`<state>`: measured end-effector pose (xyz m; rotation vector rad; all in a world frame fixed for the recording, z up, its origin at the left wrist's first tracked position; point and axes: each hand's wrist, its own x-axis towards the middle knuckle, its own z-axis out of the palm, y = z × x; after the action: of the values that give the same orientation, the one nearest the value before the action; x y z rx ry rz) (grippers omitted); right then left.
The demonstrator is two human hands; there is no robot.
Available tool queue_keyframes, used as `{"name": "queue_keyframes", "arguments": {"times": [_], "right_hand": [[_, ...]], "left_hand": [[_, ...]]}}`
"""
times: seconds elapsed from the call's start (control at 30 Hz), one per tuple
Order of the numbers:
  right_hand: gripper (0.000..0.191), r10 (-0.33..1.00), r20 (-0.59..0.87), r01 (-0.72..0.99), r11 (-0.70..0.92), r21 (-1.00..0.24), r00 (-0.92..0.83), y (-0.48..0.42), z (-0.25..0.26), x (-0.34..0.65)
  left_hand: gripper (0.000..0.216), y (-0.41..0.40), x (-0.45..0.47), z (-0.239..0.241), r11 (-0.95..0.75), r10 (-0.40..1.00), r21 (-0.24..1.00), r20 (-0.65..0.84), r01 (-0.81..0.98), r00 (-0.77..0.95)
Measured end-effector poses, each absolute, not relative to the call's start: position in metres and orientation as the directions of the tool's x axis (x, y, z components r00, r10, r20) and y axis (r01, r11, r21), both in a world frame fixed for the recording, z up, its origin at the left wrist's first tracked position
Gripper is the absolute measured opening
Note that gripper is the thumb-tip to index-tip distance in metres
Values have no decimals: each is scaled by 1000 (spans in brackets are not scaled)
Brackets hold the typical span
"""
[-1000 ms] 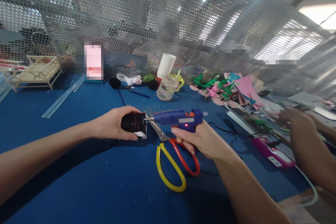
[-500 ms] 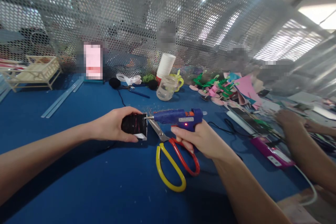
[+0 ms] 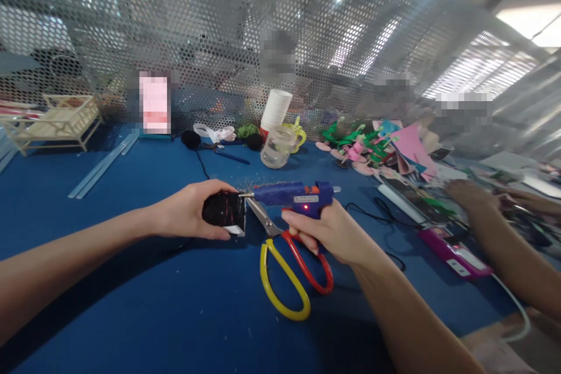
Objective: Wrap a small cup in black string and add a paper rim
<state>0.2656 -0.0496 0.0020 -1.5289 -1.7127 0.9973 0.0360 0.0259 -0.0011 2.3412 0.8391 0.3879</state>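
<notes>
My left hand (image 3: 188,210) grips a small block wrapped in black yarn (image 3: 221,210), with a white edge showing at its lower right. In my right hand (image 3: 326,228) is a blue hot glue gun (image 3: 287,194), its red light lit and a clear glue stick poking from the back. The metal nozzle meets the block's upper right edge. Scissors (image 3: 280,245) with one yellow and one red handle lie below the glue gun, blades partly covered by it. A strand of black yarn runs from a black yarn ball (image 3: 191,139) toward the block.
Behind stand a clear plastic jar (image 3: 277,149), stacked paper cups (image 3: 277,108) and a phone (image 3: 155,102). Green and pink craft pieces (image 3: 357,146) lie at back right. A purple power strip (image 3: 456,254) and another person's hand (image 3: 471,196) are on the right; a miniature bamboo bed (image 3: 56,120) is far left.
The glue gun in my right hand has shifted slightly left, its nozzle moving along the block's top edge. My left hand stays nearly still. The other person's hand at right moved left.
</notes>
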Motion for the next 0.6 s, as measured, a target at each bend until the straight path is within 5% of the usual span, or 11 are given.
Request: {"name": "queue_keyframes", "arguments": {"times": [0.6], "right_hand": [[31, 982, -57, 455, 32, -890, -181, -54, 5, 265]], "left_hand": [[56, 33, 34, -4, -404, 675, 812, -47, 422, 736]]}}
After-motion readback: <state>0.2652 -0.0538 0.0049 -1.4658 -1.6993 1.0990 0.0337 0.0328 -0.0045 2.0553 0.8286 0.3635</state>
